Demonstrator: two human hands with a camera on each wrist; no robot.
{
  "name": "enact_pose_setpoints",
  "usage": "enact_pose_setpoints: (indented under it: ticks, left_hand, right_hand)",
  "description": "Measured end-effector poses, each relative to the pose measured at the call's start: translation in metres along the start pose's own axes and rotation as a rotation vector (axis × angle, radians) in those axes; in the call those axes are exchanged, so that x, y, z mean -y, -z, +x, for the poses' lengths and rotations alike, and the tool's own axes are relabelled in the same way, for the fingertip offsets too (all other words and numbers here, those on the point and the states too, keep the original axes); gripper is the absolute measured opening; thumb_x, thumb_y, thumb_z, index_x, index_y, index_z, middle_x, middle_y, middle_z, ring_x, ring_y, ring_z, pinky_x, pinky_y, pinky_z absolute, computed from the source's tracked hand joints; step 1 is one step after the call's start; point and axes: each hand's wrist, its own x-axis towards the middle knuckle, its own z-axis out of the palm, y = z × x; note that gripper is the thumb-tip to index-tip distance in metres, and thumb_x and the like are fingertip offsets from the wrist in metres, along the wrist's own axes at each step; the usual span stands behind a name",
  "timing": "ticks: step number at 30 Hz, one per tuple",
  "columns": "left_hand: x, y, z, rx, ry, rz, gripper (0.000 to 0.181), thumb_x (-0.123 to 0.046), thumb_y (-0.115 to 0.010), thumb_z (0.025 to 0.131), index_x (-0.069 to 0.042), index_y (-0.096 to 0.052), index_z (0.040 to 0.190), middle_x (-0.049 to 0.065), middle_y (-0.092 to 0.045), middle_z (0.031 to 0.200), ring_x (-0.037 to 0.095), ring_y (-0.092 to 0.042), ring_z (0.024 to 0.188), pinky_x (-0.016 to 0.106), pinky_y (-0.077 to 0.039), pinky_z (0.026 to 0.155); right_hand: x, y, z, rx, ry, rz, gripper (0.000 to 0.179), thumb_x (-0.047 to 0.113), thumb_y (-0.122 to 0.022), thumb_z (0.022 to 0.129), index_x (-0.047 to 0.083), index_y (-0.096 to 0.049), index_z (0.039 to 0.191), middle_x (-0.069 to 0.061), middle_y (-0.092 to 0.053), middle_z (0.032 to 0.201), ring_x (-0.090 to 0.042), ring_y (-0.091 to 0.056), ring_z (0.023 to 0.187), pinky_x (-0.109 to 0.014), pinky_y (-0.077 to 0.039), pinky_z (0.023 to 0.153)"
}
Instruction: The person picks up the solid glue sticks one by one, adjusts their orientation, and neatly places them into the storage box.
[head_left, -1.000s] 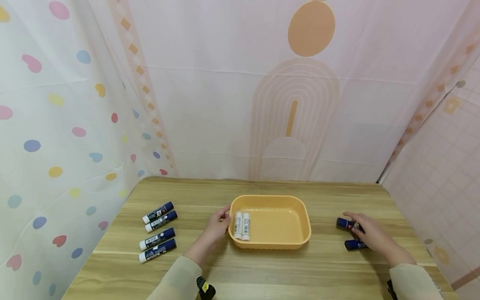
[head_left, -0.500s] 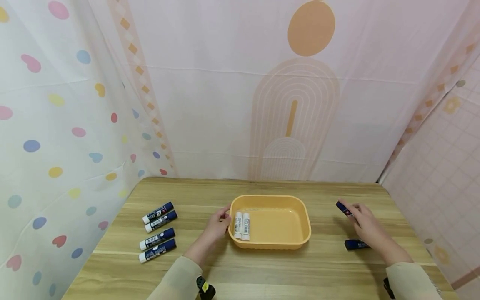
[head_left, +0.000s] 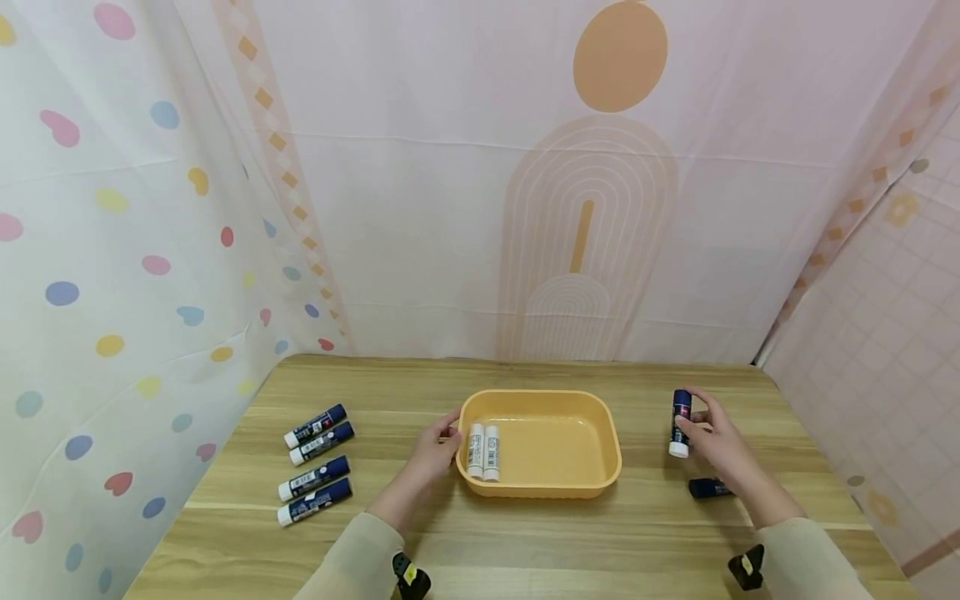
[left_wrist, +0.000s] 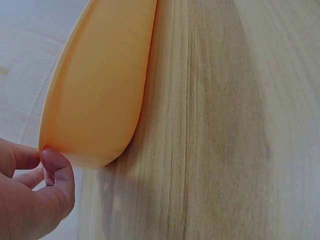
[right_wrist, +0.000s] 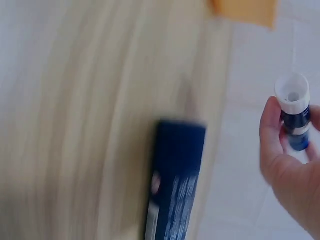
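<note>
My left hand (head_left: pixel 433 452) pinches the left rim of a yellow plastic tray (head_left: pixel 540 492); the left wrist view shows thumb and finger on the tray's edge (left_wrist: pixel 95 90). Two white glue sticks (head_left: pixel 491 454) lie side by side at the tray's left end. Right of the tray, my right hand (head_left: pixel 718 437) grips a dark blue glue stick (head_left: pixel 681 407), held nearly upright with its white end down. In the right wrist view that white end (right_wrist: pixel 292 92) faces the camera. A second blue glue stick (head_left: pixel 705 487) lies on the table below this hand, partly hidden by it.
Several blue glue sticks with white ends (head_left: pixel 315 477) lie slanted on the left of the wooden table (head_left: pixel 495 550). A patterned curtain (head_left: pixel 420 250) hangs behind the table's back edge.
The right hand has lifted one blue glue stick off the table and turned it from lying to nearly upright, moving slightly left. The left hand and tray stay put.
</note>
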Motion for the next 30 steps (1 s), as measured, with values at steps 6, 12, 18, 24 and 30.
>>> enact_pose_setpoints:
  ticks: [6, 12, 18, 24, 30]
  left_hand:
    - [0.001, 0.001, 0.000, 0.016, -0.027, 0.011, 0.044, -0.002, -0.043, 0.097, -0.004, -0.041, 0.142, 0.011, -0.046, 0.102, 0.015, -0.046, 0.077, 0.023, -0.043, 0.059]
    - [0.002, 0.001, 0.001, 0.025, -0.031, 0.012, 0.044, -0.002, -0.043, 0.098, -0.004, -0.041, 0.142, 0.011, -0.046, 0.102, 0.016, -0.046, 0.079, 0.024, -0.044, 0.060]
    - [0.002, 0.001, 0.002, 0.022, -0.032, 0.011, 0.044, -0.002, -0.043, 0.098, -0.004, -0.041, 0.142, 0.011, -0.046, 0.103, 0.016, -0.046, 0.080, 0.024, -0.044, 0.061]
    - [0.003, 0.002, 0.002, 0.017, -0.039, 0.013, 0.044, -0.002, -0.043, 0.098, -0.004, -0.042, 0.142, 0.011, -0.046, 0.103, 0.016, -0.047, 0.080, 0.025, -0.044, 0.062]
    - [0.003, 0.001, 0.002, 0.016, -0.039, 0.007, 0.044, -0.002, -0.044, 0.097, -0.004, -0.042, 0.141, 0.011, -0.046, 0.103, 0.016, -0.047, 0.079, 0.023, -0.044, 0.060]
  right_hand:
    - [0.006, -0.005, 0.001, 0.032, -0.124, 0.171, 0.070, 0.024, -0.047, 0.100, 0.010, -0.003, 0.151, -0.024, -0.041, 0.123, -0.013, -0.061, 0.087, -0.035, -0.054, 0.078]
    - [0.014, -0.011, 0.001, 0.044, -0.139, 0.190, 0.070, 0.023, -0.048, 0.099, 0.009, -0.003, 0.151, -0.021, -0.041, 0.121, -0.013, -0.060, 0.087, -0.037, -0.054, 0.080]
    - [0.033, -0.029, 0.004, 0.072, -0.129, 0.201, 0.069, 0.023, -0.051, 0.098, 0.012, -0.008, 0.151, -0.022, -0.040, 0.121, -0.017, -0.059, 0.090, -0.038, -0.054, 0.081]
    - [0.051, -0.052, 0.010, 0.113, -0.097, 0.246, 0.064, 0.015, -0.050, 0.098, 0.010, -0.014, 0.150, -0.021, -0.041, 0.116, -0.019, -0.060, 0.086, -0.039, -0.055, 0.078]
    - [0.064, -0.078, 0.017, 0.159, -0.079, 0.276, 0.061, 0.012, -0.052, 0.097, 0.010, -0.020, 0.148, -0.016, -0.040, 0.109, -0.022, -0.058, 0.087, -0.038, -0.055, 0.074]
